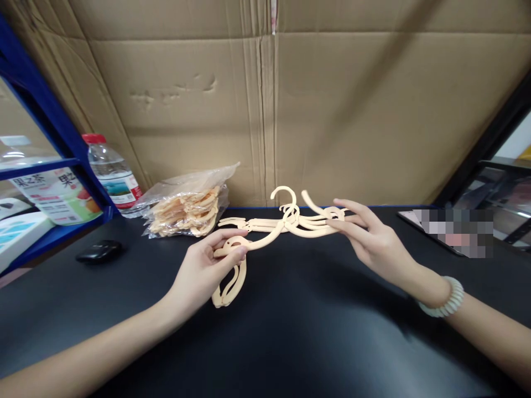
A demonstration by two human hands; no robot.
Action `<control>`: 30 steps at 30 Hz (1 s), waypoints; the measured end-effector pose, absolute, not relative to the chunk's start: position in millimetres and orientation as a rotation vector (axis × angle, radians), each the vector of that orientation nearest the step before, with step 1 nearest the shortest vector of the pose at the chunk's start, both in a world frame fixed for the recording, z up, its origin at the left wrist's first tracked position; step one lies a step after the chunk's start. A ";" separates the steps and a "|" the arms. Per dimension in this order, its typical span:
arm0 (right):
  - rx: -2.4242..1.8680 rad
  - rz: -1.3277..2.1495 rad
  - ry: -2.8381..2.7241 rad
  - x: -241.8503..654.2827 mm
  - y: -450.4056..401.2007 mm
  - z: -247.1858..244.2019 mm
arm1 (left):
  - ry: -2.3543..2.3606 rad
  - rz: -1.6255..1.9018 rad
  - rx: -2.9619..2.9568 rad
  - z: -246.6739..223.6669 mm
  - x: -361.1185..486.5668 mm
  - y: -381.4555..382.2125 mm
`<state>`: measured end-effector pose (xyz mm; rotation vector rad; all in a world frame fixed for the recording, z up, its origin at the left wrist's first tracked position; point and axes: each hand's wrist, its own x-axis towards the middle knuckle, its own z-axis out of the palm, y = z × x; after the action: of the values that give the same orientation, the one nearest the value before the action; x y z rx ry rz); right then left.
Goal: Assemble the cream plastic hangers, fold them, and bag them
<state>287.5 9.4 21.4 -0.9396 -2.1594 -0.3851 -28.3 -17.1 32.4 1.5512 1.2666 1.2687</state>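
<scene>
A cream plastic folding hanger (pixel 265 241) with a curved hook is held above the black table. My left hand (pixel 209 261) pinches its left arm between thumb and fingers, and a looped cream piece hangs below that grip. On the other side my right hand (pixel 371 237) grips the cream parts at the hanger's right end, with its fingertips around a rounded joint. More cream hangers (pixel 265 224) lie behind on the table, partly covered by the held one. Where the right-hand parts overlap, I cannot tell which belong to the held hanger.
A clear bag of cream hangers (pixel 185 213) lies back left, near a black mouse (pixel 99 251) and a red-capped bottle (pixel 114 177). Blue shelving (pixel 41 166) stands left; a phone-like device (pixel 431 232) lies right. Cardboard (pixel 352 99) rises behind the table (pixel 286 342).
</scene>
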 end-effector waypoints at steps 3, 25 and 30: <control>-0.917 -0.206 -2.112 284.8 9.3 21.2 | 1.260 1.270 1.543 32.0 -28.4 -17.0; -0.769 1.012 -1.510 280.8 10.8 31.4 | 1.086 1.408 1.085 40.6 -20.6 -22.5; -0.827 1.131 -1.446 263.8 0.6 25.8 | 1.075 1.285 1.156 38.9 -17.0 -28.8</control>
<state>263.8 0.6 25.8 -0.8274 -1.4464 1.1311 -17.0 -28.8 38.9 1.1556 1.0750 1.2853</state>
